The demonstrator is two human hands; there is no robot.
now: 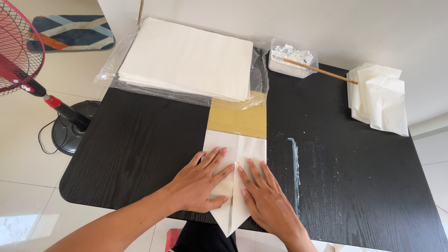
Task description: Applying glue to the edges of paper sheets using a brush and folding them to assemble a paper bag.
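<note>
Bright, even daylight; whole view sharp, no motion blur. Glossy cream floor tiles (18, 219) carry white glare patch at lower left. Black wood-grain table (140, 140) shows soft sheen, grain crisp. Clear plastic wrap (259, 70) glints. Shadows faint, short under hands. Wide-angle bend at edges; table corners curve.

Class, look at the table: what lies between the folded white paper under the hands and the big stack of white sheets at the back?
A tan cardboard piece lies between the folded paper and the stack of sheets, in the head view.
</note>
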